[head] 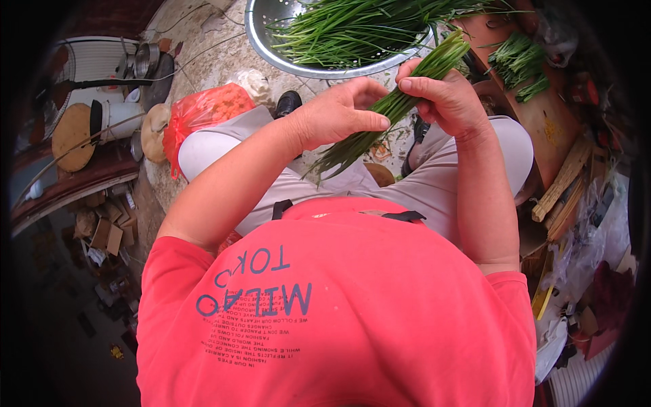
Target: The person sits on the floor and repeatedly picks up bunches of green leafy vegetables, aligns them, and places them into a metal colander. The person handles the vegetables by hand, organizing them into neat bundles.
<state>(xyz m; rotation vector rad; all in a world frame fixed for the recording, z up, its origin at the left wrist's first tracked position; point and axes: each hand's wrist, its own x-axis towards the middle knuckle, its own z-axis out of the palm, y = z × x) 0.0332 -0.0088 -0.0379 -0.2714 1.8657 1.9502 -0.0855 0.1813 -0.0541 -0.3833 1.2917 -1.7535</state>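
A bundle of green chives (pixel 402 104) slants between my hands, pale stem ends up to the right and leaf tips hanging down to the left. My right hand (pixel 447 96) grips it near the stem ends, thumb across the front. Lower along the leaves is my left hand (pixel 341 109), its thumb lying over the bundle and its fingers partly hidden beside it. Beyond my hands, a perforated metal colander (pixel 259 43) is heaped with long loose chives (pixel 351 33). More chives (pixel 519 63) lie in neat bunches on a wooden board (pixel 544 119) to the right.
A red plastic bag (pixel 198 109) with orange pieces stands by my left knee. Split wood sticks (pixel 564 178) and clear plastic bags (pixel 605 224) crowd the right side. At the left are a round wooden board (pixel 74 137) and metal pots (pixel 146 60). Plant scraps litter the floor.
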